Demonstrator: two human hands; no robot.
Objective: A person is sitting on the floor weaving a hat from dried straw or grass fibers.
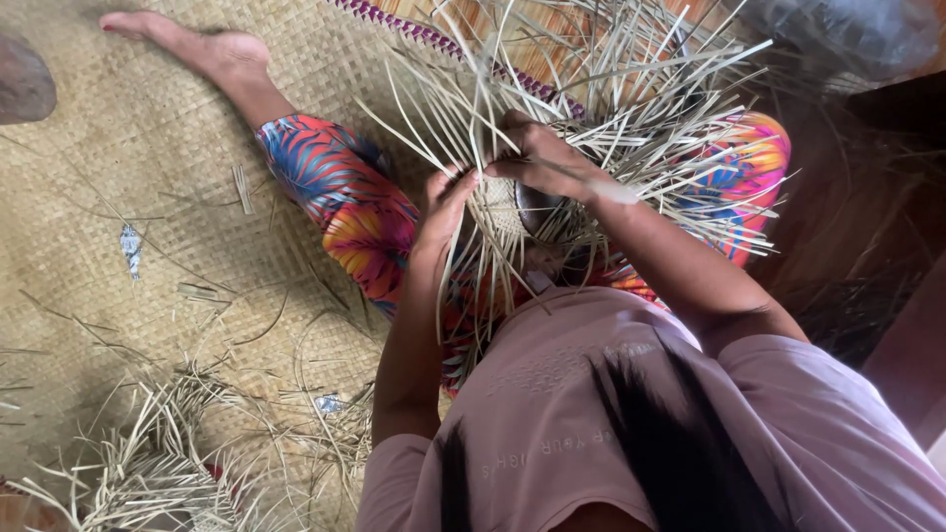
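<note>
A half-woven straw piece (498, 205) with many long loose pale strips fanning outward rests on my lap over a dark rounded form (537, 209). My left hand (445, 197) grips strips at the piece's left side, fingers curled. My right hand (542, 158) presses on its top edge and pinches a strip, fingers closed around the strands. My legs in bright patterned trousers (345, 197) lie under the work, and one bare foot (197, 44) stretches out to the upper left.
I sit on a woven straw mat (128, 177) scattered with loose strips and small scraps. A second bundle of partly woven straw (168, 463) lies at the lower left. A mat edge with purple trim (414, 30) and dark wooden floor (867, 217) lie at the upper right.
</note>
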